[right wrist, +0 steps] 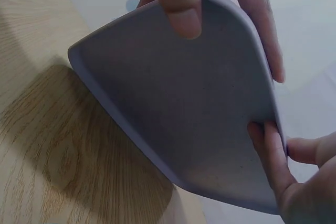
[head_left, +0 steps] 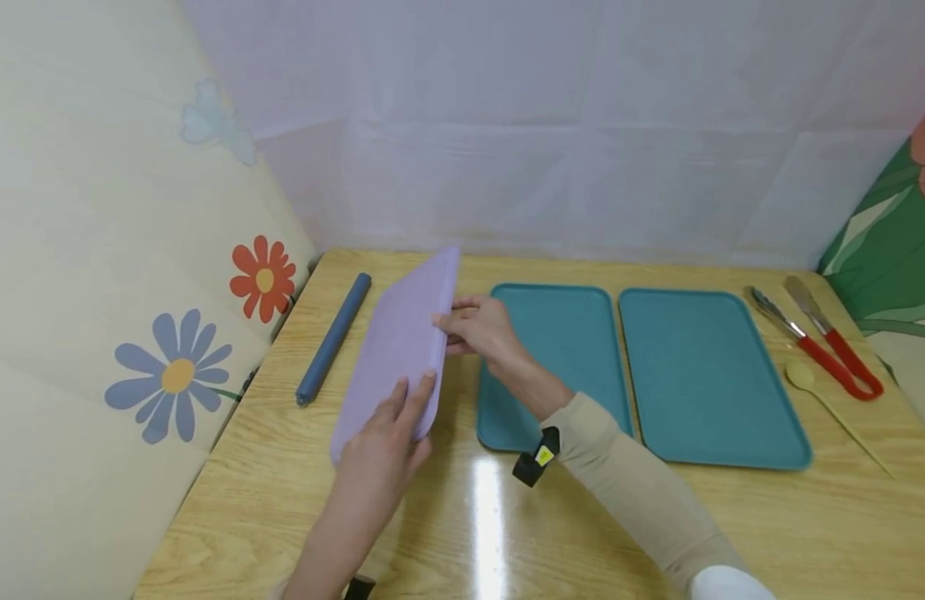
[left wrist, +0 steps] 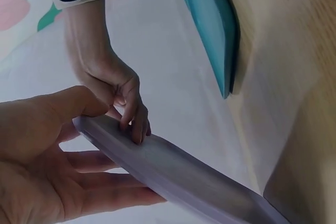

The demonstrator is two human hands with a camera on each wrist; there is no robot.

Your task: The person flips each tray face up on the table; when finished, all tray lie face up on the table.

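Above the left half of the wooden table [head_left: 732, 517], a lilac tray [head_left: 398, 346] is held tilted on edge, its near corner low by the tabletop — both hands grip it. The left hand [head_left: 383, 446] clasps the near end, fingers curled over the rim; the right hand [head_left: 481, 327] pinches the upper long edge, thumb on one face, fingers on the other. Left of it lies a blue cylinder [head_left: 333, 338]. To the right sit two teal trays [head_left: 575, 333] [head_left: 706, 375], then red-handled tongs [head_left: 815, 342] and a pale spoon [head_left: 830, 404] at the far right.
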